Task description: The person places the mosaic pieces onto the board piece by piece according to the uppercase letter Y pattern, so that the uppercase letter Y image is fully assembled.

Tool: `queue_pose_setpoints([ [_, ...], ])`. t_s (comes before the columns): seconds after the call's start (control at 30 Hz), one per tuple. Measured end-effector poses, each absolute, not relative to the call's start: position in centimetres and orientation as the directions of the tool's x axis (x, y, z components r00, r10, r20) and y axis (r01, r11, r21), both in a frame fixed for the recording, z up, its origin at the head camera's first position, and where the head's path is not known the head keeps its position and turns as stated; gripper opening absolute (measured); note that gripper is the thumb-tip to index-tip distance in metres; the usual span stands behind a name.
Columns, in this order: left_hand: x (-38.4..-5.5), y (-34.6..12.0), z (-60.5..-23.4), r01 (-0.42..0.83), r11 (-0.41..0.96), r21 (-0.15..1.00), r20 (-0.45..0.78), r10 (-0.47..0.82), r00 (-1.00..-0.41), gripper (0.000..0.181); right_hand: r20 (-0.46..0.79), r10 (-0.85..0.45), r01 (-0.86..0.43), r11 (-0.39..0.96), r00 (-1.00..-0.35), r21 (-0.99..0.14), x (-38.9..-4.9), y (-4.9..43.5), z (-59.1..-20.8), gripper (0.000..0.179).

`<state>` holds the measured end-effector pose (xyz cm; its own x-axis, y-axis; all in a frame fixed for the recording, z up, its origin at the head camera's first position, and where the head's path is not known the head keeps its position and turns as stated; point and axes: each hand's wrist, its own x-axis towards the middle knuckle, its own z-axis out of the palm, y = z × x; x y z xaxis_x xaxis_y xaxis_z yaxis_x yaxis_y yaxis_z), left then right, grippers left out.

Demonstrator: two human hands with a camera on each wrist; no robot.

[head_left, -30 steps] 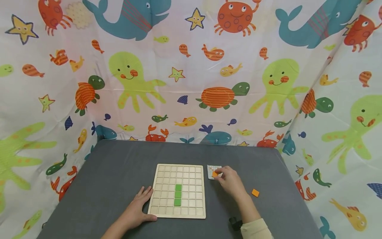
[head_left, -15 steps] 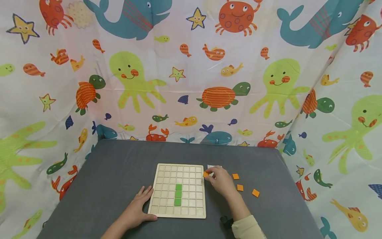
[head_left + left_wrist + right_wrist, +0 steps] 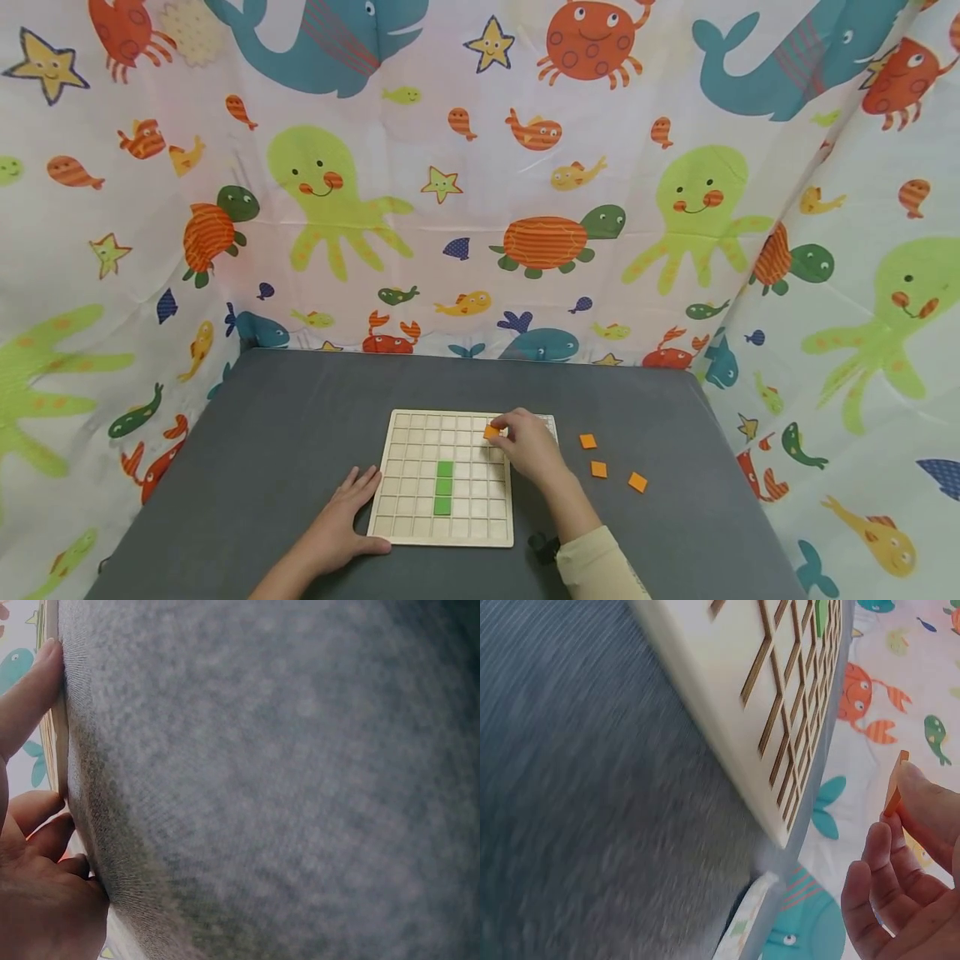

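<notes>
Brought across the right edge of the wooden grid board [image 3: 480, 529] since half a second ago: right hand [image 3: 527, 446] with an orange tile [image 3: 491, 432], just beside that edge then, and a second ago over the small printed card [image 3: 552, 427] right of the board, now partly hidden behind the hand. At present above the board's far right part, raised clear of it in the right wrist view. Fingers clamped on the tile, thumb against one face; remaining fingers loosely curled. Unchanged at the board's left: left hand [image 3: 341, 521], thumb and fingers spread apart, touching the near left corner and left edge. Also unmoved: three green tiles [image 3: 444, 487] in a column at the board's middle, slightly toward its near side. Right of the board, on the gray tabletop [image 3: 300, 417], three loose orange tiles [image 3: 598, 470], apart from one another; only one in sight a second ago.
</notes>
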<state>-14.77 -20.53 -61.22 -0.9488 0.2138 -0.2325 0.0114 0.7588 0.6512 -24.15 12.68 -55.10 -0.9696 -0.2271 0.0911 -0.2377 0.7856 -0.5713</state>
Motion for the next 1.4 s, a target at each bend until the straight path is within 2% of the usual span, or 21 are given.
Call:
queue_pose_setpoints([
  [0.23, -14.9, -20.5, -61.1, 0.008, 0.760, 0.650, -0.235, 0.212, -0.949, 0.120, 0.094, -0.297, -0.295, 0.760, -0.950, -0.579, -24.8, 10.9, -55.1, 0.023],
  [0.7, -14.8, -20.4, -60.8, -0.006, 0.766, 0.643, -0.252, 0.204, -0.946, 0.121, 0.042, -0.342, -0.298, 0.744, -0.939, -0.598, -26.0, 6.6, -55.3, 0.022],
  [1.07, -14.9, -20.3, -60.8, -0.024, 0.768, 0.640, -0.280, 0.203, -0.938, 0.120, -0.023, -0.354, -0.273, 0.757, -0.935, -0.593, -26.8, 3.8, -55.8, 0.023],
  [1.4, -14.9, -20.3, -60.9, 0.002, 0.758, 0.652, -0.246, 0.214, -0.946, 0.119, -0.073, -0.341, -0.231, 0.764, -0.937, -0.602, -27.8, 1.7, -57.1, 0.023],
])
